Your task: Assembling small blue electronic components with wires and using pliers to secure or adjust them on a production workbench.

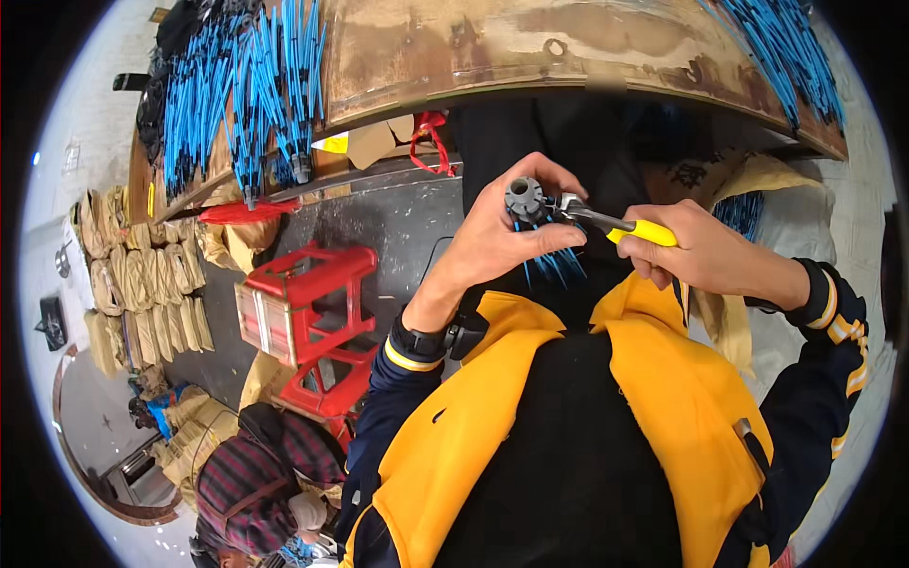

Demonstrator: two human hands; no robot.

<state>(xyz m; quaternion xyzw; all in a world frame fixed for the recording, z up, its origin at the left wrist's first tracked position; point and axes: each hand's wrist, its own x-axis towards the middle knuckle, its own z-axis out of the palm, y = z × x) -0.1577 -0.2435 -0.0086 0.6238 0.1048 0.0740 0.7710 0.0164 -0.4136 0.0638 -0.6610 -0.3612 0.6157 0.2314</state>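
Note:
Closed around a grey notched hub [523, 200] is my left hand [507, 248], its thumb laid across the front. The hub has a round hole in its top, and thin blue rods [557, 268] fan out below it, partly hidden by the fingers. My right hand [696, 248] grips pliers [653, 233] by their yellow handles. The metal jaws of the pliers reach the hub's right side, beside my left fingers; what they bite on is too small to tell. Both hands are in front of my chest, short of the table edge.
A worn wooden table [492, 43] runs along the far side. Bundles of blue rods [284, 85] lie at its left, and more blue rods [781, 57] at its right. Red stools [327, 293] stand left, near a bent-over person in a plaid shirt [246, 488]. Tan sacks [147, 270] line the left.

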